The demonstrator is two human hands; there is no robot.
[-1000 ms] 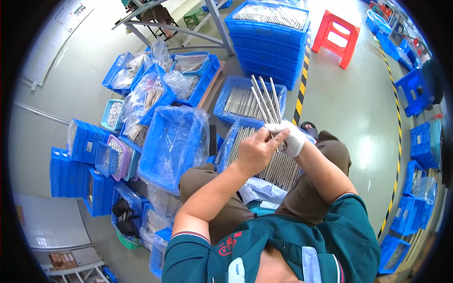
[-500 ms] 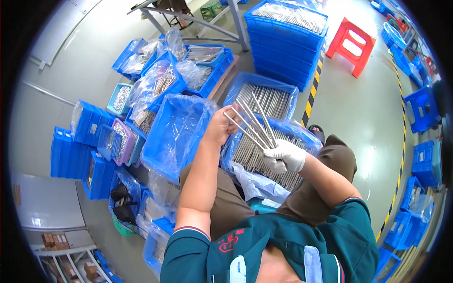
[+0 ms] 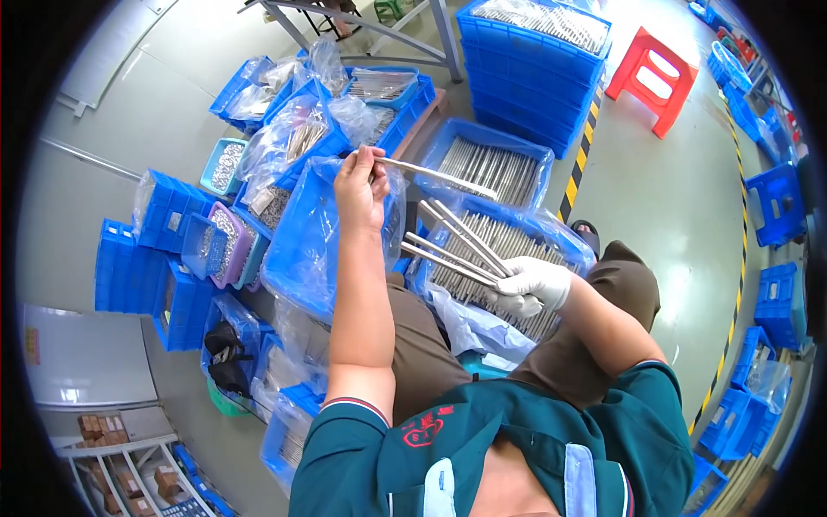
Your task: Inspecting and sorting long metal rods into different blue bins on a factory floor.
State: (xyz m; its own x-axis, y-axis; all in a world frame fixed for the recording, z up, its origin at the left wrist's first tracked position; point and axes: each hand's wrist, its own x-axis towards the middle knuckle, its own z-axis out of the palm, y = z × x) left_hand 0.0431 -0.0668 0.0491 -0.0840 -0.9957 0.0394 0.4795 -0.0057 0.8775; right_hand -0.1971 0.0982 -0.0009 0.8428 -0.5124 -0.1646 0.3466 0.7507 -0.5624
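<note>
My bare left hand (image 3: 362, 188) is raised over the edge of a blue crate lined with clear plastic (image 3: 297, 246). Its fingers pinch the end of one thin metal rod (image 3: 439, 177), which points right. A white glove covers my right hand (image 3: 527, 287), closed round several similar metal rods (image 3: 465, 234) that fan out to the upper left. Beneath those lies a blue crate packed with rods (image 3: 564, 244), with a crumpled pale sheet (image 3: 474, 327) at its near side. Just beyond it, another blue crate (image 3: 544, 164) holds rows of rods.
Tall stacked blue crates (image 3: 525, 95) stand ahead, beside a red stool (image 3: 655, 82) and a yellow-black floor stripe (image 3: 581, 159). To the left are bagged crates (image 3: 301, 112) and a purple basket of small parts (image 3: 231, 250). A grey metal frame (image 3: 448, 43) rises at the back.
My left hand has moved left and up, drawing one rod away from the bunch. The right hand keeps its rods, now tilted lower to the left.
</note>
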